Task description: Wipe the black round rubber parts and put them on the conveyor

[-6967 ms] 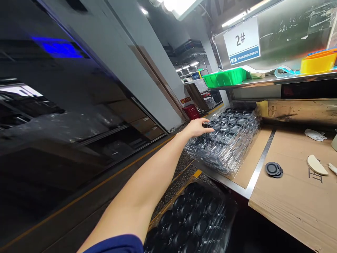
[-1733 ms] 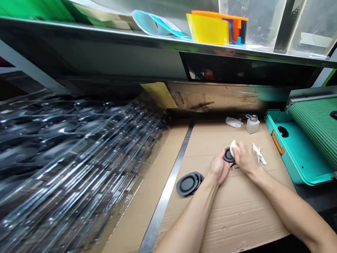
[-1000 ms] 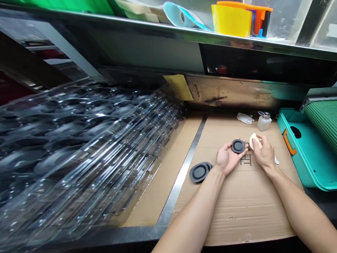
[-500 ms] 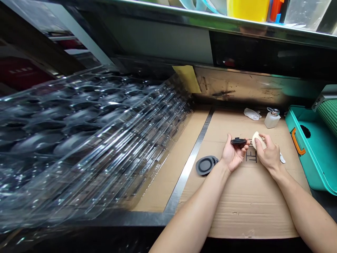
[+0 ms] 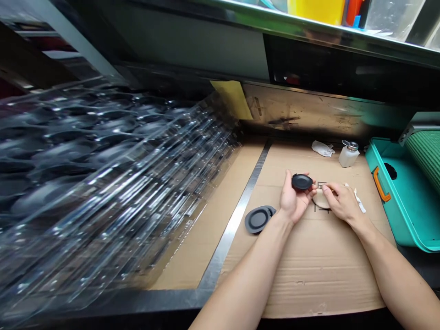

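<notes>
My left hand holds a small black round disc by its edge, raised a little above the cardboard sheet. My right hand lies low on the cardboard just right of the disc, fingers pressed on a cream pad that is mostly hidden under them. A short stack of black discs lies on the cardboard to the left of my left wrist.
A tall stack of clear plastic trays with black parts fills the left side. At the back stand a small clear bottle and a crumpled white wipe. A teal bin and green belt are at the right. A metal shelf runs overhead.
My right hand has come down with the cream pad onto the cardboard. The disc in my left hand has turned from edge-on to tilted toward me. The view shifted slightly.
</notes>
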Demonstrator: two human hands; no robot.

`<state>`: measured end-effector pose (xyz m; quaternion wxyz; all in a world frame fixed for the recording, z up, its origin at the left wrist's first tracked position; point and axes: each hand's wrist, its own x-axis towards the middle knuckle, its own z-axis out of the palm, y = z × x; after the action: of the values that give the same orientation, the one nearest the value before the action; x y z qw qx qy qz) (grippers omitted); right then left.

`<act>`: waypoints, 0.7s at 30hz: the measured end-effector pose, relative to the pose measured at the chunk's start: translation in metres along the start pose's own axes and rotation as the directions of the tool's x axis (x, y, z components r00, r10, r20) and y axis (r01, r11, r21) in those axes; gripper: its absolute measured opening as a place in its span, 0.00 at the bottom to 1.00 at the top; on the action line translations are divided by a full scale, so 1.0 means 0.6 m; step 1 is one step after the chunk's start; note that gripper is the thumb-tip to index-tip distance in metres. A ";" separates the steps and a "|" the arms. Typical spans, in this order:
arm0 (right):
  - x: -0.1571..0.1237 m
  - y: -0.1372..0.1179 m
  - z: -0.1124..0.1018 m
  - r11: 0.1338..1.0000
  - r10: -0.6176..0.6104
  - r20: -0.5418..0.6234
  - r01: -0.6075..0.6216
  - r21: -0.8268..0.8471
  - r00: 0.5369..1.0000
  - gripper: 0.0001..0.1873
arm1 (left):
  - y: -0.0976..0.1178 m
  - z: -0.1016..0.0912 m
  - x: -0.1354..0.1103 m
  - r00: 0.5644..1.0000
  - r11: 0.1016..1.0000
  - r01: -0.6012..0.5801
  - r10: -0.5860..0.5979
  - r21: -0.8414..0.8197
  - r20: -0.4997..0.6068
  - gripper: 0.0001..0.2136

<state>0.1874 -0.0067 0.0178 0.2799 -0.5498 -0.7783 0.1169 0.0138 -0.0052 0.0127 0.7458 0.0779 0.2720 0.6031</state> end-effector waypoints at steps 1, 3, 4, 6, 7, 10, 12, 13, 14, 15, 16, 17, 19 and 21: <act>0.002 0.002 -0.010 0.998 -0.032 -0.009 0.031 -0.048 0.999 0.21 | 0.002 0.001 -0.001 1.000 1.000 -0.020 0.020 -0.003 -0.002 0.27; 0.005 0.013 -0.034 0.986 0.005 -0.123 -0.025 -0.167 0.992 0.24 | 0.006 0.003 -0.005 1.000 1.000 -0.019 0.019 0.005 0.012 0.27; 0.006 0.022 -0.048 0.969 0.063 -0.191 -0.105 -0.222 0.980 0.23 | 0.008 0.004 -0.008 1.000 1.000 0.001 -0.002 0.018 0.030 0.26; 0.008 0.043 -0.071 0.911 0.195 -0.234 -0.264 -0.317 0.952 0.18 | 0.007 0.005 -0.013 0.991 0.994 0.079 -0.087 0.076 0.102 0.25; 0.008 0.053 -0.080 0.879 0.258 -0.192 -0.313 -0.359 0.947 0.16 | 0.005 0.005 -0.016 0.978 0.984 0.126 -0.145 0.127 0.150 0.25; 0.008 0.066 -0.087 0.894 0.317 0.055 -0.279 -0.352 0.947 0.18 | -0.012 0.003 -0.017 0.931 0.931 0.191 -0.273 0.312 0.243 0.25; 0.007 0.061 -0.080 0.959 0.215 0.114 -0.187 -0.215 0.970 0.20 | -0.029 0.002 -0.014 0.934 0.918 0.157 -0.258 0.365 0.247 0.26; 0.007 0.055 -0.075 0.978 0.165 0.080 -0.152 -0.143 0.983 0.20 | -0.038 0.003 -0.013 0.939 0.922 0.135 -0.236 0.364 0.251 0.26; 0.007 0.050 -0.069 0.987 0.139 0.032 -0.136 -0.081 0.990 0.18 | -0.046 0.004 -0.012 0.940 0.929 0.118 -0.218 0.351 0.262 0.27; 0.007 0.045 -0.064 0.989 0.142 -0.020 -0.143 -0.030 0.990 0.17 | -0.053 0.005 -0.011 0.938 0.938 0.106 -0.204 0.330 0.280 0.27; 0.009 0.041 -0.061 0.987 0.163 -0.068 -0.162 0.012 0.984 0.16 | -0.057 0.007 -0.011 0.936 0.945 0.097 -0.193 0.311 0.296 0.28; 0.012 0.040 -0.060 0.983 0.184 -0.115 -0.181 0.041 0.976 0.15 | -0.059 0.008 -0.011 0.936 0.952 0.084 -0.177 0.294 0.303 0.28; 0.027 0.043 -0.065 0.980 0.198 -0.225 -0.196 0.033 0.954 0.16 | -0.056 0.010 -0.011 0.949 0.965 0.056 -0.131 0.256 0.285 0.29; 0.055 0.053 -0.081 0.977 0.160 -0.358 -0.199 -0.073 0.920 0.17 | -0.047 0.011 -0.010 0.962 0.976 0.050 -0.104 0.214 0.253 0.29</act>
<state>0.2321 0.0292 0.0522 0.3720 -0.6451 -0.6674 0.0003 0.0407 -0.0167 0.0074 0.7862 0.2231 0.2345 0.5264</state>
